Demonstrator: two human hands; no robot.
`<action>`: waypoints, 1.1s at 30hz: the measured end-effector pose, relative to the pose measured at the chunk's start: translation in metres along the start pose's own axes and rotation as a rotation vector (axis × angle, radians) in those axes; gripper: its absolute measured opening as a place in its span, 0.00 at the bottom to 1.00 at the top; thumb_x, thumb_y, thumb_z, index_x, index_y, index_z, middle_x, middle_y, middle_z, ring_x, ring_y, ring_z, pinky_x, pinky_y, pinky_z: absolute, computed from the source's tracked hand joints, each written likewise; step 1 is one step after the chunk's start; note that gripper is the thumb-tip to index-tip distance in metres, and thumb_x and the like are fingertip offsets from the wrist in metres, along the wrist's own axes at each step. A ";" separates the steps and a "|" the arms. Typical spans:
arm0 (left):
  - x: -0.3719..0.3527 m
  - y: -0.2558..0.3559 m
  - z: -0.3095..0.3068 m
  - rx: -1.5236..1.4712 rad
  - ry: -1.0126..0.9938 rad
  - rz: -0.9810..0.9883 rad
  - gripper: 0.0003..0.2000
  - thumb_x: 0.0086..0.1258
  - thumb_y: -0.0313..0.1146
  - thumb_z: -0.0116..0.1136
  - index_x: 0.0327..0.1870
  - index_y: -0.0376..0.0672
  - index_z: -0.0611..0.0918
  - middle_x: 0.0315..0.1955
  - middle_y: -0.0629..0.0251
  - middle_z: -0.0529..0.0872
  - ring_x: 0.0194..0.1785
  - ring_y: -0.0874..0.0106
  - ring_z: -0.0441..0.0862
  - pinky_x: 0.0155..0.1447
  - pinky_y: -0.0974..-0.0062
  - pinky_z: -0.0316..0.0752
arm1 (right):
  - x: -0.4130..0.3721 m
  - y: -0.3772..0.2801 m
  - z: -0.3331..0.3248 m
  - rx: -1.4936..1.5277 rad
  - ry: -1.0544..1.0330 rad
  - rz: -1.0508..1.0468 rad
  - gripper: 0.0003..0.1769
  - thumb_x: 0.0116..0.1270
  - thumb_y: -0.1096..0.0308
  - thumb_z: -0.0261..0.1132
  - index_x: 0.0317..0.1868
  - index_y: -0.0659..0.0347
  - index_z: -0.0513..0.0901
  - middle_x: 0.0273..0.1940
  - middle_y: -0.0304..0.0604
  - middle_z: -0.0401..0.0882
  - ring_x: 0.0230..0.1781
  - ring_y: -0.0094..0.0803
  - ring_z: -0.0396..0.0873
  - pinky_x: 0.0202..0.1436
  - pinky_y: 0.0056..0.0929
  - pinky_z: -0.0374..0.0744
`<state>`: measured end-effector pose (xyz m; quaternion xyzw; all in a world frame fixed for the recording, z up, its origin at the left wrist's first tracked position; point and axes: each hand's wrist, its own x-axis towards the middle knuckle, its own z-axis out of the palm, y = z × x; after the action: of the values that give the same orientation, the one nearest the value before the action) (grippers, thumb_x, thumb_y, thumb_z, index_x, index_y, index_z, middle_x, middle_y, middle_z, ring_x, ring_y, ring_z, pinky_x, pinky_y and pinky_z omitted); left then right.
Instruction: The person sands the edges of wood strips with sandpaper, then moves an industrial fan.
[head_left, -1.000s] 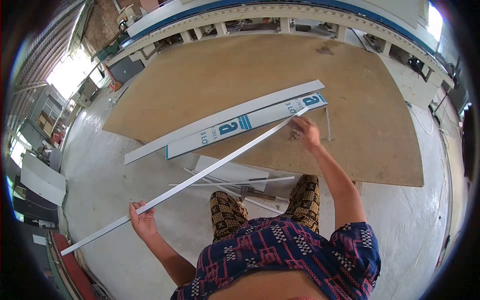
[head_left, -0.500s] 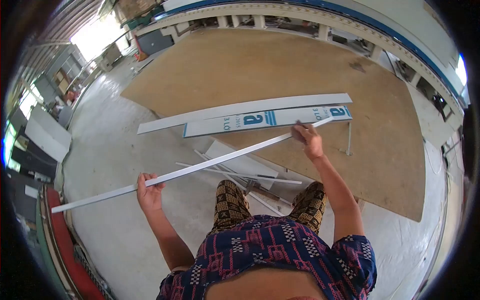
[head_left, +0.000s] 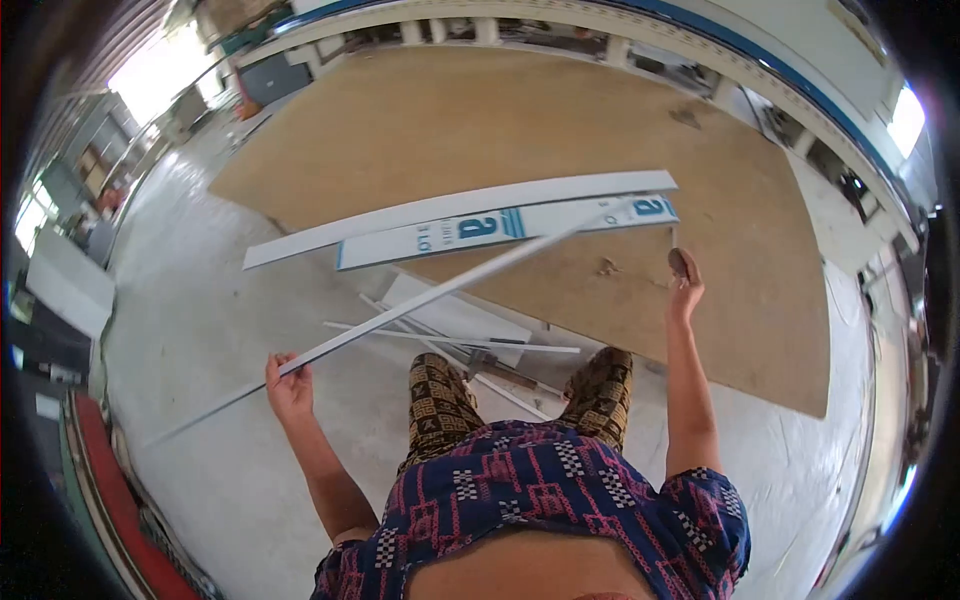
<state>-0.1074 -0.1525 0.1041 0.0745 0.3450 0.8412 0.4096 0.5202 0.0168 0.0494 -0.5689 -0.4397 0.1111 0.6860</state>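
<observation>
Head view: left fingers [head_left: 274, 370] hold a strip [head_left: 430, 296], right fingers [head_left: 692, 264] something dark [head_left: 678, 262], near a panel [head_left: 500, 227] printed "a".

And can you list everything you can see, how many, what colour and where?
Long strip: one, white, in the left grip
Plain panel: one, white, on the board
Printed panel: one, white and blue, nearer than the plain panel
Board: one, brown, ahead
Dark thing: one, at the right grip, unclear
Thin strips: several, white, on the floor
Floor panel: one, white, by the thin strips
Floor: one, grey, all around
Machine-like frame: one, pale and blue, far side
Trousers: one pair, brown and black, below
Shirt: one, navy patterned, below
Left grip: one, bare, left
Right grip: one, bare, right
</observation>
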 end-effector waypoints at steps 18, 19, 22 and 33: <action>0.069 -0.183 0.144 -0.024 -0.165 -0.418 0.11 0.71 0.37 0.42 0.29 0.41 0.71 0.31 0.61 0.80 0.44 0.68 0.79 0.43 0.63 0.77 | -0.077 0.014 -0.034 -0.754 -0.128 -0.031 0.30 0.50 0.80 0.55 0.57 0.50 0.69 0.50 0.47 0.71 0.55 0.44 0.64 0.62 0.40 0.57; 0.072 -0.197 0.147 -0.025 -0.137 -0.434 0.11 0.71 0.37 0.43 0.29 0.41 0.71 0.31 0.61 0.80 0.43 0.68 0.79 0.42 0.63 0.77 | -0.079 0.015 -0.032 -0.748 -0.130 -0.027 0.30 0.50 0.80 0.55 0.57 0.50 0.69 0.50 0.47 0.71 0.55 0.44 0.64 0.61 0.40 0.57; 0.075 -0.235 0.167 -0.012 -0.072 -0.505 0.12 0.71 0.37 0.43 0.28 0.41 0.71 0.32 0.61 0.80 0.42 0.68 0.79 0.42 0.62 0.78 | -0.077 0.011 -0.031 -0.748 -0.115 -0.020 0.30 0.49 0.79 0.54 0.56 0.50 0.69 0.49 0.47 0.70 0.55 0.44 0.64 0.61 0.40 0.57; 0.072 -0.312 0.178 0.098 -0.012 -0.684 0.15 0.72 0.42 0.39 0.33 0.39 0.69 0.39 0.55 0.80 0.42 0.62 0.79 0.44 0.59 0.78 | -0.076 0.013 -0.032 -0.723 -0.067 -0.088 0.30 0.46 0.75 0.58 0.55 0.52 0.70 0.43 0.47 0.69 0.53 0.43 0.64 0.58 0.40 0.58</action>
<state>0.1172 0.1270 0.0261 -0.0210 0.3876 0.6372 0.6658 0.5033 -0.0507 0.0030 -0.7514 -0.4968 -0.0628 0.4298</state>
